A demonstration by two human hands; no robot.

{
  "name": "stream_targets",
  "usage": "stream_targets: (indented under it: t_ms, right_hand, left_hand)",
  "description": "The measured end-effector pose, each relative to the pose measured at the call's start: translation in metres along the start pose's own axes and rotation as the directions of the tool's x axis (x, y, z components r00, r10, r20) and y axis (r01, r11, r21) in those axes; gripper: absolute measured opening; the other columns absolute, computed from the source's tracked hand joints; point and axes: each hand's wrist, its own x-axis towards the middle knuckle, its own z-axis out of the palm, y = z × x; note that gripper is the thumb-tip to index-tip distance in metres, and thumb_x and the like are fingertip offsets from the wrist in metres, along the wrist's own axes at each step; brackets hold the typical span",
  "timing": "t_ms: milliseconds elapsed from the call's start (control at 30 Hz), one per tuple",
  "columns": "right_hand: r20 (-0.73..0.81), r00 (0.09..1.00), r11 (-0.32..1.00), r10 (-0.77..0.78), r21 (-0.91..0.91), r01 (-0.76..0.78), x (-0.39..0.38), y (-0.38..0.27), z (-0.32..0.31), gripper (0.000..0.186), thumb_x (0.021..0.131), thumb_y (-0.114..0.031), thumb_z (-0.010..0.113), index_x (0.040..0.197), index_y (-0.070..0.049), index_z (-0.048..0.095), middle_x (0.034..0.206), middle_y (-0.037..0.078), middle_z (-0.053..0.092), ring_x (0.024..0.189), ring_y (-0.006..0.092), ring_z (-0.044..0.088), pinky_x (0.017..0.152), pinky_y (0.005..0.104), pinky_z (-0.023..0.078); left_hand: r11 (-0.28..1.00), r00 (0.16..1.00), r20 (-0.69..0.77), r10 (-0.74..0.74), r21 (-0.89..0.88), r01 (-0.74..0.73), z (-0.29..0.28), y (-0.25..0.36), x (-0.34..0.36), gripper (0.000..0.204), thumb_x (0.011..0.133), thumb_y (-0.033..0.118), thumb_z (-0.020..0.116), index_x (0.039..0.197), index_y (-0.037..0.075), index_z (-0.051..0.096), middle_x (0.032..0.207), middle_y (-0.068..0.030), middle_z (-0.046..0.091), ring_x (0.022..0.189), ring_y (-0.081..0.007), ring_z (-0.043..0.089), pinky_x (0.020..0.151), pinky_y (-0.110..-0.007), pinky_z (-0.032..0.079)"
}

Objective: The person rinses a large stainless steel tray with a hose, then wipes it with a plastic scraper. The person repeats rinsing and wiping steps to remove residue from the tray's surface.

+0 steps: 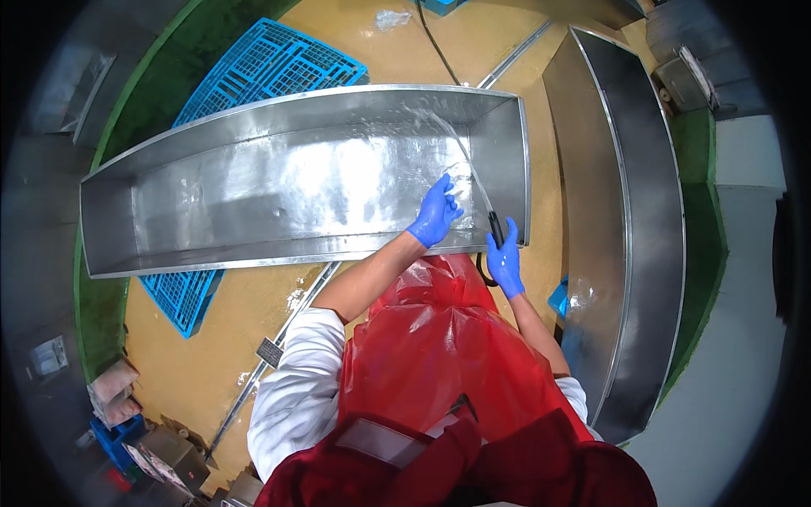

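Note:
A long stainless steel trough (220, 203) lies crosswise in front of me. My right hand (504, 253), in a blue glove, grips the black handle of a hose nozzle (495, 225) at the trough's near right end, and a jet of water sprays into the trough toward its far wall. My left hand (436, 211), also gloved in blue, is over the trough's near right part, empty, with its fingers apart and slightly bent. A red apron (422, 346) covers my front, and part of the hose behind it is hidden.
Blue plastic pallets (283, 59) lie beside and under the trough. A second steel trough (591, 211) stands close on my right. A metal drain channel (308, 296) crosses the yellow floor (177, 380). Steel containers and blue crates (114, 439) are at the lower left. A black hose (431, 34) runs beyond the trough.

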Motion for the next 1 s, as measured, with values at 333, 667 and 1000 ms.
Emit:
stream_targets:
  t_ms: [333, 667, 1000]
  right_hand:
    - [0.214, 0.977, 0.994, -0.022, 0.107, -0.001, 0.047, -0.045, 0.009, 0.085, 0.087, -0.021, 0.057, 0.147, -0.008, -0.002, 0.086, 0.028, 0.064, 0.079, 0.0442, 0.064, 0.067, 0.0510, 0.047]
    - [0.217, 0.970, 0.983, -0.113, 0.164, 0.078, 0.022, 0.062, 0.009, 0.041, 0.081, -0.003, 0.057, 0.121, -0.007, 0.052, 0.079, 0.010, 0.056, 0.072, 0.0197, 0.056, 0.070, 0.0325, 0.047]
    - [-0.114, 0.923, 0.880, -0.368, -0.364, 0.306, 0.012, 0.231, -0.082, 0.007, 0.079, -0.006, 0.059, 0.083, -0.010, 0.064, 0.079, 0.012, 0.061, 0.076, 0.0301, 0.059, 0.075, 0.0394, 0.042]
  left_hand:
    - [0.840, 0.986, 0.146, 0.079, 0.524, -0.145, 0.027, -0.058, 0.009, 0.038, 0.098, 0.037, 0.045, 0.107, 0.002, 0.057, 0.093, -0.0049, 0.060, 0.085, -0.0128, 0.055, 0.079, -0.029, 0.045]
    - [0.972, 0.986, 0.094, 0.135, 0.180, -0.150, 0.037, -0.051, -0.007, 0.028, 0.100, 0.028, 0.047, 0.096, 0.002, 0.054, 0.087, -0.0097, 0.060, 0.083, -0.0203, 0.060, 0.085, -0.035, 0.050]
    - [0.980, 0.996, 0.091, -0.002, -0.198, 0.020, -0.026, 0.022, -0.041, 0.032, 0.099, 0.038, 0.044, 0.091, 0.007, 0.050, 0.058, 0.0017, 0.034, 0.053, -0.0160, 0.036, 0.060, -0.033, 0.038]
